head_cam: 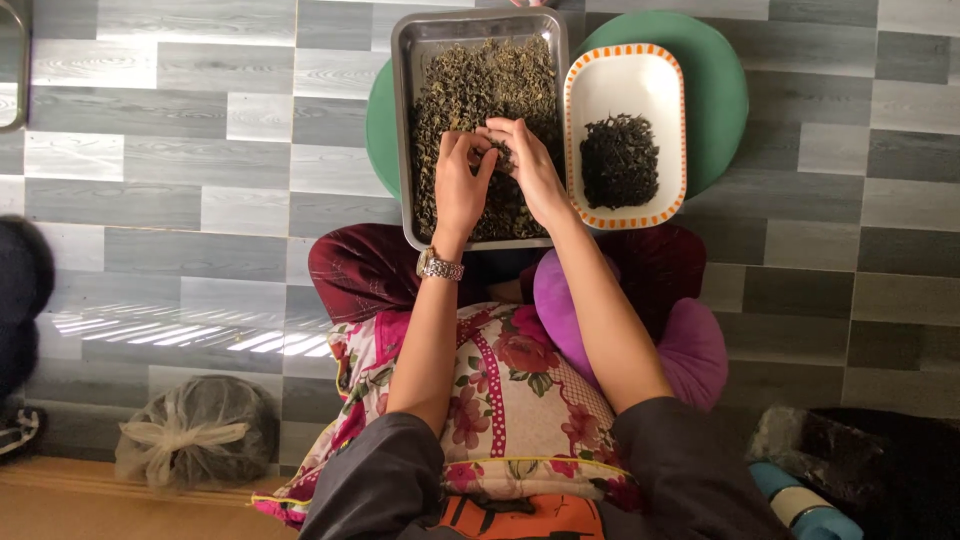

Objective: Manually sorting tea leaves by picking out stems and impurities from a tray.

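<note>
Mostly unsorted: rectangular steel tray of loose greenish dried leaves (470,90) beneath both hands stayed full. Left hand (458,185) and right hand (530,165) pinched small leaf clump (503,155) together. White oval orange-rimmed dish (622,80) right of right hand held small dark sorted pile (619,160).

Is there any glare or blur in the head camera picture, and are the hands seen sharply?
Head view: striped glare lies on the grey floor at lower left; a dark blurred shape sits at the left edge. The left hand and right hand over the metal tray are fairly sharp and evenly lit, as is the white dish.
</note>
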